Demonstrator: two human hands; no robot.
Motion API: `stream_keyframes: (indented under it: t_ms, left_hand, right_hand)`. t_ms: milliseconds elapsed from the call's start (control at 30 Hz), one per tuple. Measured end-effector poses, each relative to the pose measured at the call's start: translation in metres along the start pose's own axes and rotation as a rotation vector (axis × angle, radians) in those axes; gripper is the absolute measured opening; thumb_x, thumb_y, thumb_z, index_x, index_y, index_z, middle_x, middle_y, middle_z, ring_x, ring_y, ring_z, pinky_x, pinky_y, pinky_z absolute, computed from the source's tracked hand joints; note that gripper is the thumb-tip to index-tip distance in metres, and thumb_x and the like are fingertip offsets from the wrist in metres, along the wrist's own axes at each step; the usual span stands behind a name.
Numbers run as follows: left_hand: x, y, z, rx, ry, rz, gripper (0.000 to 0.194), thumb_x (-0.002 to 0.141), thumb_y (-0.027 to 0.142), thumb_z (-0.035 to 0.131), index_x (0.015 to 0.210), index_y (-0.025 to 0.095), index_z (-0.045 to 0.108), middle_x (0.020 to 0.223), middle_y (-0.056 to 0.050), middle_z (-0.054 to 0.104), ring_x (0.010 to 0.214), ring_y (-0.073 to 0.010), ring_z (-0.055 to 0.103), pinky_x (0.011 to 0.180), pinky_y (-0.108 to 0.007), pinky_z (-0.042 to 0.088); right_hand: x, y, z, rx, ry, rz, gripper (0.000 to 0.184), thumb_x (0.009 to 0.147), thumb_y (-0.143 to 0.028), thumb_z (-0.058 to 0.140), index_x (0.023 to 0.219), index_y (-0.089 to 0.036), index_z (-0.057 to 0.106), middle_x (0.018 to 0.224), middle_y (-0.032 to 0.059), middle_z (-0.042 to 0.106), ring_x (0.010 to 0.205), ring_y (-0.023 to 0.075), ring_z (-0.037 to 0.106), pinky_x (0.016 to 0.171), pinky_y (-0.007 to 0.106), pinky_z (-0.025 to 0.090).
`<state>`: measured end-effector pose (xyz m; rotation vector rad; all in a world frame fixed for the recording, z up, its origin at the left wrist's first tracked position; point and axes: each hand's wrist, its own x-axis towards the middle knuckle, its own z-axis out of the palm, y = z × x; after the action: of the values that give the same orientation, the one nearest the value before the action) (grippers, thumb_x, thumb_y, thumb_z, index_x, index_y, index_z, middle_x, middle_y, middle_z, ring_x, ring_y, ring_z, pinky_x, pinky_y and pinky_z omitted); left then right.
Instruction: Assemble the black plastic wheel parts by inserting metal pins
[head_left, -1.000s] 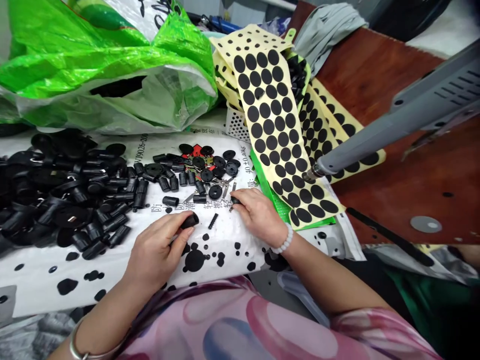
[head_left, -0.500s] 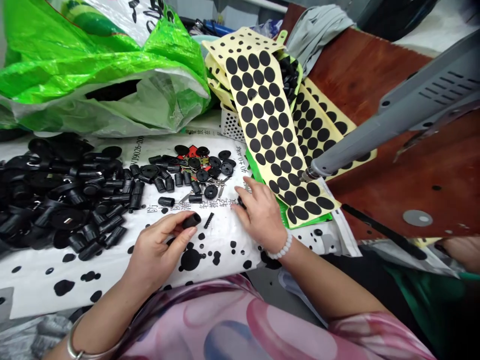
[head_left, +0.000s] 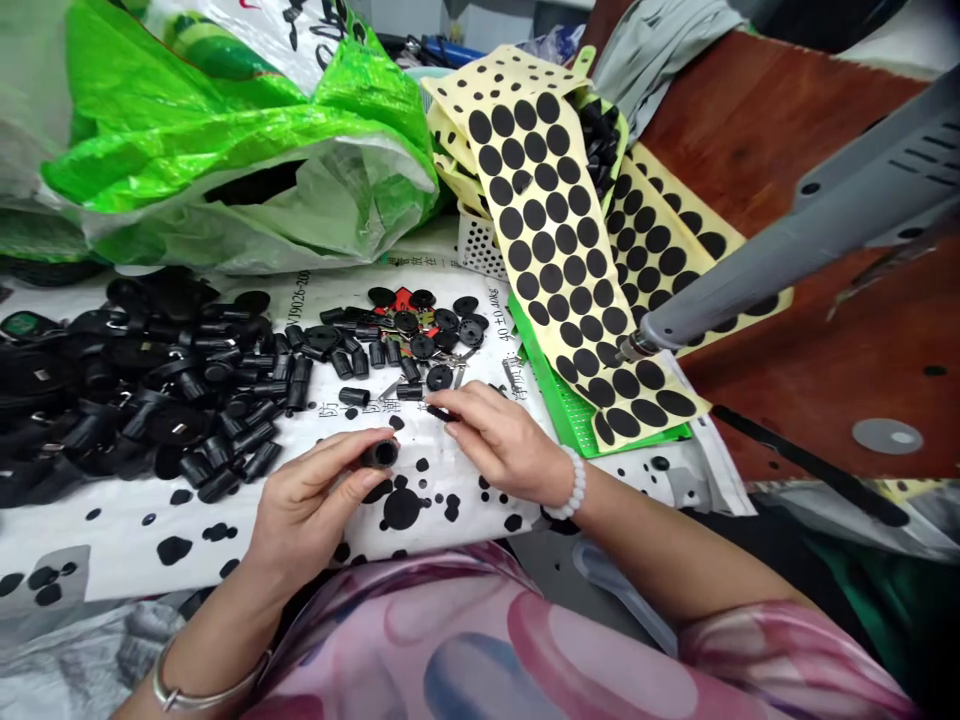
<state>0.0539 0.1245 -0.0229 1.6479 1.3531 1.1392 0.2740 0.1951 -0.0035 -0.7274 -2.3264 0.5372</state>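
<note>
**Two hands, one black cylinder, heaps of small black parts**

We have two hands working just above a white printed sheet [head_left: 142, 560] speckled with black dots. Our left hand [head_left: 311, 510] is narrowed around one black cylinder [head_left: 381, 454], gripped between thumb and fingers with its open end showing. Our right hand [head_left: 499, 440] pinches a small dark piece [head_left: 441, 412], too small to make out, near the cylinder but not touching it.

Containers: one big green-and-white plastic bag [head_left: 232, 170] at the back, contents hidden; one white perforated basket [head_left: 480, 250] past the far edge of the printed sheet, contents not visible; one green perforated tray [head_left: 570, 415] under the sticker sheets. A heap of black parts [head_left: 600, 140] sits behind the sheets in a green-edged holder, count unclear.

At least two cream sticker sheets [head_left: 547, 230] carry rows of black round pads. On the printed sheet we get one large pile of black cylinders and discs [head_left: 172, 390], too many to count, and one smaller group of black parts and metal bits [head_left: 405, 345] nearer the hands. One grey power tool [head_left: 810, 240] reaches over the reddish-brown worktop [head_left: 795, 150], and one grey disc [head_left: 887, 436] lies on that worktop.
</note>
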Motion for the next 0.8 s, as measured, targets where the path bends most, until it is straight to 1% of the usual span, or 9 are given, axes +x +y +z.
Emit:
stream_keyframes:
  t_ms: [100,200,300,367,433,533,600,700,800]
  left_hand:
    - [-0.002,-0.001,-0.001,-0.047,-0.031,0.017,0.025,0.085,0.026,0.059,0.109,0.024,0.065,0.104,-0.004,0.070,0.085,-0.0181,0.069,0.085,-0.031,0.055]
    - [-0.003,0.000,-0.001,-0.079,-0.056,0.008,0.026,0.086,0.025,0.057,0.111,0.026,0.064,0.106,-0.003,0.070,0.086,-0.0179,0.069,0.085,-0.031,0.056]
    - [-0.004,0.000,0.000,-0.095,-0.062,-0.004,0.026,0.086,0.024,0.057,0.111,0.026,0.064,0.105,-0.003,0.071,0.085,-0.0180,0.070,0.086,-0.032,0.056]
    - [-0.004,-0.001,0.001,-0.081,-0.053,0.009,0.026,0.085,0.025,0.058,0.110,0.025,0.064,0.104,-0.004,0.071,0.085,-0.0189,0.070,0.086,-0.034,0.056]
    - [-0.004,-0.003,0.001,-0.060,-0.039,0.040,0.027,0.084,0.024,0.060,0.111,0.027,0.065,0.104,-0.002,0.071,0.086,-0.0189,0.070,0.085,-0.032,0.056]
    - [-0.003,-0.003,0.001,-0.039,-0.014,0.110,0.033,0.082,0.020,0.062,0.112,0.035,0.063,0.103,0.003,0.071,0.087,-0.0164,0.070,0.080,-0.026,0.057]
    - [-0.001,-0.001,0.002,-0.020,-0.011,0.147,0.035,0.082,0.019,0.062,0.111,0.036,0.063,0.102,0.004,0.072,0.086,-0.0159,0.070,0.078,-0.025,0.058]
    - [0.001,0.002,0.002,0.028,-0.016,0.173,0.028,0.082,0.021,0.062,0.108,0.032,0.066,0.100,0.001,0.072,0.085,-0.0183,0.070,0.076,-0.028,0.059]
    - [0.002,0.004,0.002,0.098,-0.024,0.186,0.024,0.082,0.024,0.060,0.104,0.028,0.068,0.097,-0.002,0.073,0.084,-0.0196,0.070,0.075,-0.029,0.059]
  right_hand:
    - [0.008,-0.012,-0.009,0.116,0.076,-0.018,0.034,0.090,-0.010,0.039,0.121,-0.011,0.051,0.091,0.0087,0.058,0.080,0.0158,0.056,0.076,0.030,0.051]
    - [0.014,-0.022,-0.012,0.181,0.116,-0.036,0.035,0.088,-0.008,0.039,0.121,-0.013,0.051,0.096,0.0086,0.062,0.082,0.0153,0.058,0.079,0.030,0.052]
    - [0.015,-0.031,-0.010,0.305,0.131,0.012,0.030,0.088,-0.009,0.044,0.116,-0.013,0.053,0.092,0.0070,0.065,0.077,0.0130,0.062,0.074,0.026,0.055]
    - [0.014,-0.036,-0.009,0.429,0.150,0.069,0.026,0.089,-0.012,0.048,0.114,-0.014,0.052,0.086,0.0046,0.066,0.072,0.0112,0.064,0.069,0.023,0.056]
    - [0.013,-0.039,-0.007,0.496,0.184,0.079,0.021,0.089,-0.014,0.051,0.110,-0.015,0.052,0.084,0.0038,0.067,0.072,0.0111,0.066,0.068,0.022,0.056]
    - [0.015,-0.042,-0.006,0.443,0.217,0.006,0.012,0.090,-0.015,0.052,0.101,-0.015,0.057,0.087,0.0054,0.068,0.080,0.0131,0.067,0.074,0.024,0.055]
    - [0.016,-0.042,-0.003,0.364,0.212,-0.074,0.009,0.091,-0.016,0.052,0.097,-0.015,0.059,0.088,0.0070,0.068,0.083,0.0146,0.065,0.076,0.025,0.054]
    - [0.016,-0.040,0.003,0.135,0.203,-0.167,0.010,0.091,-0.018,0.051,0.091,-0.015,0.061,0.084,0.0078,0.067,0.078,0.0163,0.062,0.071,0.029,0.051]
    - [0.012,-0.037,0.007,-0.064,0.162,-0.188,0.016,0.094,-0.021,0.047,0.089,-0.016,0.062,0.081,0.0066,0.066,0.072,0.0163,0.059,0.067,0.030,0.047]
